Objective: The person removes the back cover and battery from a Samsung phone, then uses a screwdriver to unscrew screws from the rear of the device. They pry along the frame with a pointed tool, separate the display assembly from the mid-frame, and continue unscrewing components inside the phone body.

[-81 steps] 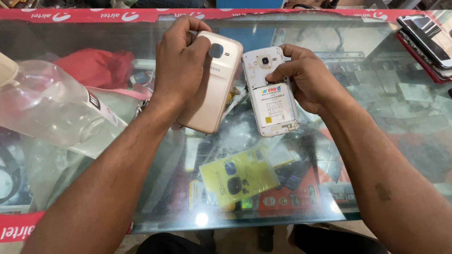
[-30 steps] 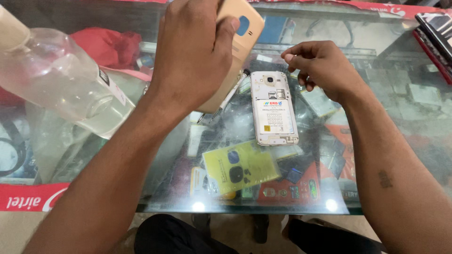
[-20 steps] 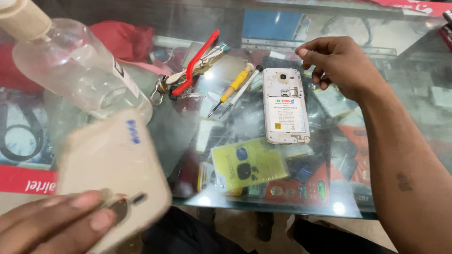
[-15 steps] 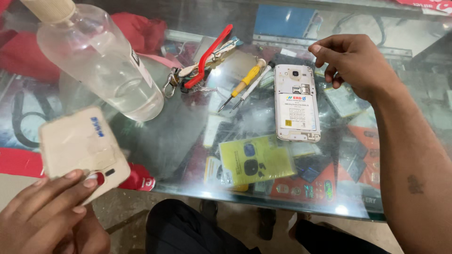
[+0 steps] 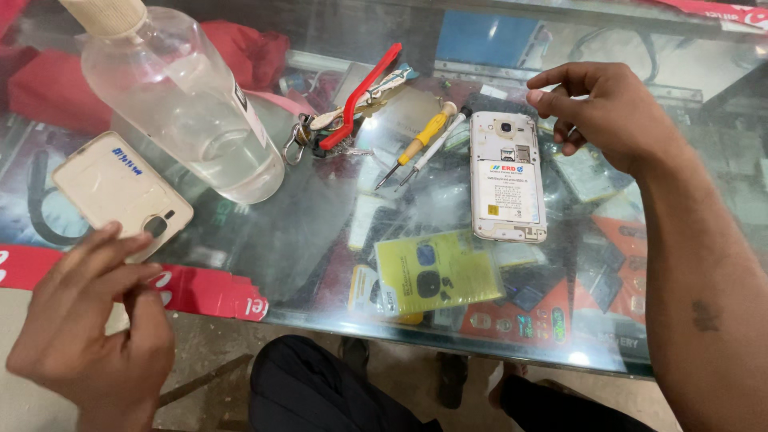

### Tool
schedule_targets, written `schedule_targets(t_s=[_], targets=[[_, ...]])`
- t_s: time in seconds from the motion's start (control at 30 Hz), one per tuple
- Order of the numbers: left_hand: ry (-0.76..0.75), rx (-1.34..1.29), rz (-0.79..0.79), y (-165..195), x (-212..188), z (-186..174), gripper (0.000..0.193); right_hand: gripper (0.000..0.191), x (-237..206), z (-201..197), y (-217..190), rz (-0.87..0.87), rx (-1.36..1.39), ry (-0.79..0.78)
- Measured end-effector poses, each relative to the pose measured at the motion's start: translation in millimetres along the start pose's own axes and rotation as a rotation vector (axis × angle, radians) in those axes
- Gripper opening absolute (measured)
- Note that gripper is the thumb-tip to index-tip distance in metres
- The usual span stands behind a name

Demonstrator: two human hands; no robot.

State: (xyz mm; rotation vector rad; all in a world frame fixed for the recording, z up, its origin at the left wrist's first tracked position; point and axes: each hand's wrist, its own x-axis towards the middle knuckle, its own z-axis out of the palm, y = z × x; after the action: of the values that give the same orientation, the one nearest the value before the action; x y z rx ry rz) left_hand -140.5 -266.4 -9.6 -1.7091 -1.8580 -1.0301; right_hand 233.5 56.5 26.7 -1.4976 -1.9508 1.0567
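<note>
A white phone with its back removed lies face down on the glass counter, its battery showing. My right hand hovers just right of the phone's top end, fingers loosely curled and holding nothing. The beige back cover lies flat on the glass at the left, beside a clear plastic bottle. My left hand is at the counter's near edge, fingers apart, with the fingertips at the cover's lower edge.
A red-handled tool with a key bunch and two small screwdrivers, one yellow-handled, lie left of the phone. A red cloth sits behind the bottle. Packaged phone parts, including a yellow packet, show under the glass.
My left hand carried the back cover from above the phone down to the left and laid it on the glass. My right hand let go of the phone, which now lies on the counter.
</note>
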Motion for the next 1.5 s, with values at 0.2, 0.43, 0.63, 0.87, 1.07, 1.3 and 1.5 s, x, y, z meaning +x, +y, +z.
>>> schedule_targets(t_s=[0.2, 0.43, 0.63, 0.87, 1.07, 1.3, 1.5], targets=[[-0.208, -0.408, 0.326, 86, 54, 57, 0.017, 0.052, -15, 3, -18, -0.114, -0.16, -0.104], [-0.531, -0.01, 0.409, 125, 124, 157, 0.011, 0.049, -20, 13, -35, -0.11, -0.312, -0.086], [-0.529, 0.013, 0.311, 113, 132, 154, 0.015, 0.049, -17, 19, -29, -0.129, -0.393, -0.05], [-0.67, 0.093, 0.249, 122, 158, 161, 0.015, 0.032, -3, 13, -10, -0.076, 0.139, -0.077], [-0.62, 0.114, 0.297, 128, 168, 171, 0.015, 0.036, 3, 5, -1, -0.112, 0.215, -0.151], [-0.557, 0.053, 0.269, 131, 168, 185, 0.02, 0.029, -2, 4, -9, -0.125, -0.05, -0.135], [-0.595, 0.042, 0.204, 132, 165, 178, 0.013, 0.028, -4, 3, -14, -0.105, -0.102, -0.125]])
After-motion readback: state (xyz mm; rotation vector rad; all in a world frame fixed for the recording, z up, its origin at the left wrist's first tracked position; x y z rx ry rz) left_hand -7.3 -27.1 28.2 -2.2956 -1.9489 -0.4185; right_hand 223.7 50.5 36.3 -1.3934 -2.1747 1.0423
